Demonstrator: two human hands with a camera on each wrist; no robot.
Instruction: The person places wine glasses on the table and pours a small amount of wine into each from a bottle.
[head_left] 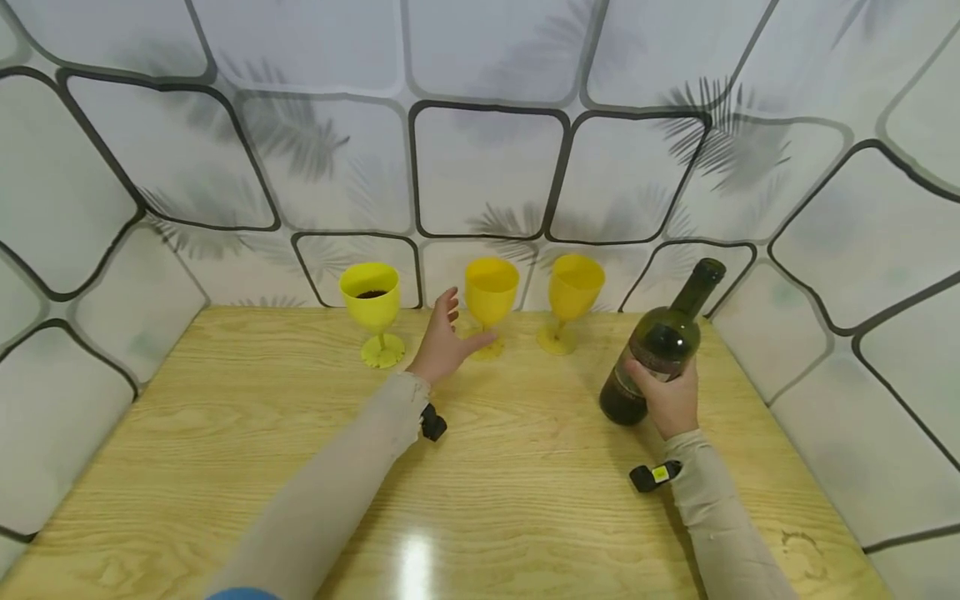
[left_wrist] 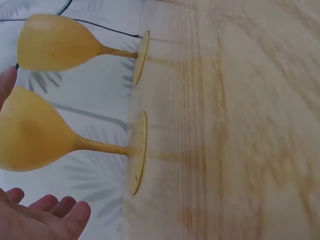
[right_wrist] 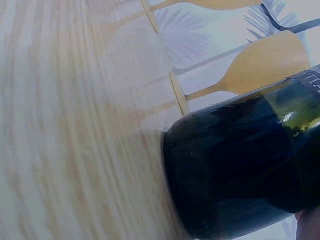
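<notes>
My left hand (head_left: 442, 337) reaches to the middle yellow goblet (head_left: 492, 287), fingers on its left side and thumb extended before its stem. In the left wrist view the same goblet (left_wrist: 32, 132) stands between spread thumb and fingers (left_wrist: 60, 215), with a gap below the bowl. My right hand (head_left: 671, 400) grips a dark green wine bottle (head_left: 663, 333) around its labelled body, neck up. Dark liquid shows in its lower part. The bottle's base (right_wrist: 187, 175) is right at the tabletop in the right wrist view.
To the left stands a yellow goblet (head_left: 371, 300) with dark liquid inside. Another yellow goblet (head_left: 575, 287) is between the middle one and the bottle. A patterned wall covering (head_left: 487, 175) rises behind the wooden table (head_left: 480, 500) and along both sides. A ring mark (head_left: 804, 554) lies at front right.
</notes>
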